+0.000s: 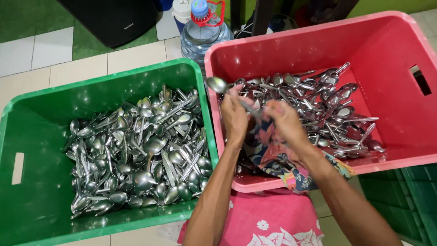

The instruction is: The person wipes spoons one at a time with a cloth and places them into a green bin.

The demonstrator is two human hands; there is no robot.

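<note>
Head view, looking down. Left hand (234,116) has its fingers closed around the handle of a steel spoon (217,84); the bowl sticks up and left, right over the pink crate's (387,43) left rim. Right hand (286,122) is closed on a patterned cloth (273,157), bunched around the lower part of the spoon handle. Cloth trails down and drapes over the pink crate's near edge onto the person's lap. Both hands sit just inside the crate's near-left corner, close together, almost touching.

Pink crate: pile of wet spoons (318,109) heaped middle to right, back wall and right wall bare, so open room above and behind the pile. Handle slot in right wall.

Green crate (32,114) just beside it on the left, rims touching or nearly so; cannot tell which. Spoon heap (136,150) fills its centre and right; left strip of the crate floor bare, slot in left wall.

Behind the two crates, a large water bottle (202,32) with blue cap stands on the tiled floor (68,59), near the gap between the rims. Dark box (114,18) further back left. Another green crate (400,200) at lower right, partly under the pink one. Pink floral skirt (268,218) at bottom centre.
</note>
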